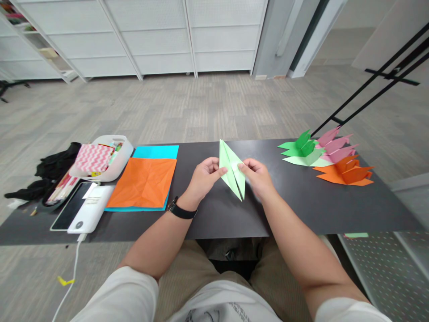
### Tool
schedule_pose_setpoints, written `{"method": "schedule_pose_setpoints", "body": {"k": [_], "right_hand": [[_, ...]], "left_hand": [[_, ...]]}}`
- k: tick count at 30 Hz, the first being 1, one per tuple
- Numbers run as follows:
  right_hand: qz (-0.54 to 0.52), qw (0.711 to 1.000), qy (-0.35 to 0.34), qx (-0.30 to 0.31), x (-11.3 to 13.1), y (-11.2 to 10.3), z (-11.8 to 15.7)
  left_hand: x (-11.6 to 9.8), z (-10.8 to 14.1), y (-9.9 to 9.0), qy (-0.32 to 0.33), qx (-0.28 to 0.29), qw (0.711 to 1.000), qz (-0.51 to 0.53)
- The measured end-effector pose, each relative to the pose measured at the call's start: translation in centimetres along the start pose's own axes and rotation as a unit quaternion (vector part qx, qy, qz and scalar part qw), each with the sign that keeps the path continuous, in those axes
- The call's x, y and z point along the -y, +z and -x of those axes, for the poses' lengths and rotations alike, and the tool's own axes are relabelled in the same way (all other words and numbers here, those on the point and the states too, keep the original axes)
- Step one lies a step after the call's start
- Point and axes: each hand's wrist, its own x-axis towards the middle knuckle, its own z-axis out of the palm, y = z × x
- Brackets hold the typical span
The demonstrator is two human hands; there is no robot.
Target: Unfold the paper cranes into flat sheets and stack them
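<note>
White power bank [90, 212] lies by the worktop's [228, 223] near edge, toward left. Left hand [203, 180] and right hand [259, 179] each pinch one side of folded green paper [230, 163], midway between near and far edges. Orange paper figure [350, 172] sits near the far right corner.

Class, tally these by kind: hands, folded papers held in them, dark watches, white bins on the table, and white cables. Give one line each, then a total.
Hands (left and right): 2
Held folded light green paper: 1
Dark watch: 1
White bin: 1
White cable: 1
Total: 6
</note>
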Motion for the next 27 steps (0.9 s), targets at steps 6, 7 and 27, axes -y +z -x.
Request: {"method": "schedule_pose_setpoints", "body": {"k": [6, 7, 27], "right_hand": [[0.098, 0.986, -0.127, -0.042, -0.2, 0.2, 0.1], [0.126, 0.979, -0.150, -0.048, -0.1, 0.2, 0.1], [-0.032, 0.993, -0.031, -0.106, -0.4, 0.1, -0.7]], "left_hand": [[0.7, -0.4, 0.0, 0.010, -0.029, 0.999, -0.034], [0.8, -0.4, -0.1, 0.013, -0.034, 0.998, -0.043], [1.0, 0.9, 0.3, 0.229, -0.007, 0.922, -0.312]]}}
